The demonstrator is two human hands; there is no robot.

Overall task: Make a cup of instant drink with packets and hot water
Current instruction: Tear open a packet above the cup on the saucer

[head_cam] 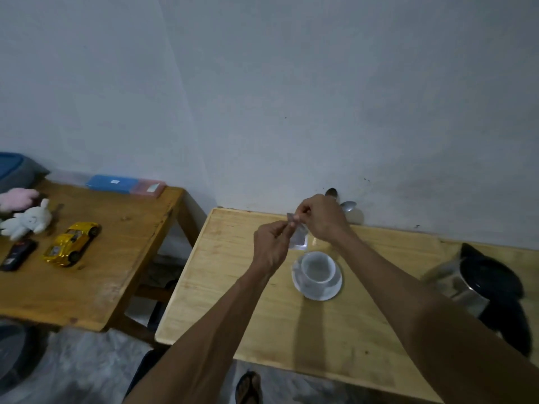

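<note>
Packet: a small silvery packet point(298, 238) held in the air above the far side of the light wooden table point(262, 310), just beyond the cup; blurred, so any print on it is unreadable.
Left hand: left hand point(271, 247) pinches the packet's near upper edge between thumb and fingers.
Right hand: right hand point(319, 218) pinches the packet's top from the far side, fingers curled; the two hands almost touch.
Cup: white cup point(318, 268) upright on a white saucer point(316, 291), seemingly empty, below the packet.
Spoons: two metal spoons point(348, 206) by the wall, behind the right hand.
Kettle: steel kettle with black lid point(478, 275) at the table's right end.
Side table: a yellow toy car point(73, 244), a white plush toy point(27, 223) and a blue box point(113, 183).
</note>
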